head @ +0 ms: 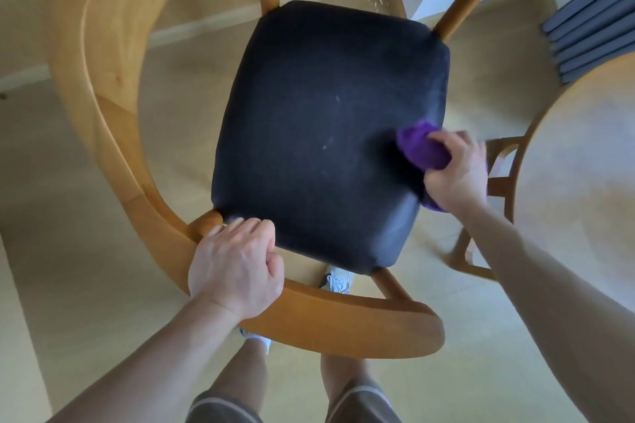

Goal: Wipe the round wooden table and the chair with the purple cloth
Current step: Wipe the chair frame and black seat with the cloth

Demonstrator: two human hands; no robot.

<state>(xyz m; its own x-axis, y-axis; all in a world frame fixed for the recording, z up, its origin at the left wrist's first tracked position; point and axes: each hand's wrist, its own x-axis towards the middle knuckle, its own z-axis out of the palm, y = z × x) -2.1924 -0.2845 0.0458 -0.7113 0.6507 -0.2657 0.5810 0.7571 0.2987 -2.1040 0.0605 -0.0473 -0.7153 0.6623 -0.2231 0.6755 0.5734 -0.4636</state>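
the right hand (457,172) clutched the bunched purple cloth (421,148) against the right edge of the chair's (103,86) dark seat (319,134), the left hand (235,268) gripped its curved wooden backrest, the round wooden table (580,192) stood just right over pale flooring (62,216).

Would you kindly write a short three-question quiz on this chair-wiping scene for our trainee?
1. True or false: the purple cloth is held in the left hand.
2. What does the left hand grip?
3. Where on the dark seat is the cloth? A) middle B) edge nearest the round table C) edge farthest from that table

Key:
1. False: the right hand holds it.
2. The chair's curved wooden backrest.
3. B
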